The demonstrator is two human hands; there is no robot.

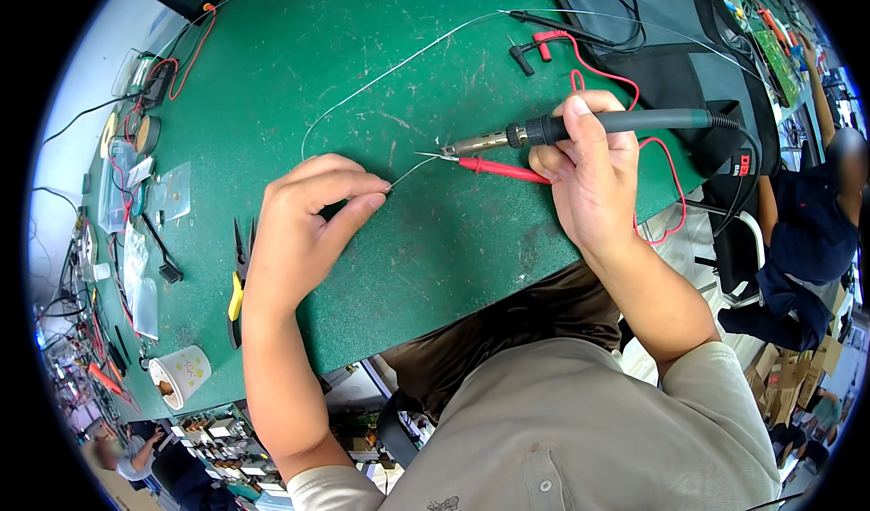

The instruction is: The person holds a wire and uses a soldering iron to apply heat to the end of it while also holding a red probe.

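the right hand (589, 185) was closed around the soldering iron (580, 129), held like a pen just right of frame centre, its metal tip at the point of a red test probe (503, 170) that lay on the green bench mat (299, 76). the left hand (308, 230) pinched a thin solder wire (362, 90) between thumb and forefinger at mid frame; the wire's short free end ran to the iron tip, and its long tail looped up and away toward the upper centre. whether wire, tip and probe point were actually touching could not be told.

risks, as judged: the pinch sat close to the hot tip, so feeding more wire without regripping further back could bring the fingertips near the heat. the probe did not look clamped, only resting near the right hand's fingers; pressure from the iron could roll it off the joint. the red lead (666, 203) looped under the right wrist and over the mat's lower right edge, where a snag could tug the probe. the iron's black cord (739, 135) ran right, toward a dark bag (652, 67).

room: open mat lay above and left of the hands. yellow-handled pliers (237, 275) lay just left of the left forearm, a paper cup (179, 371) near the lower left edge, and a second set of probes (544, 35) at upper centre. the near edge of the mat ran right under both wrists, leaving little rest there.
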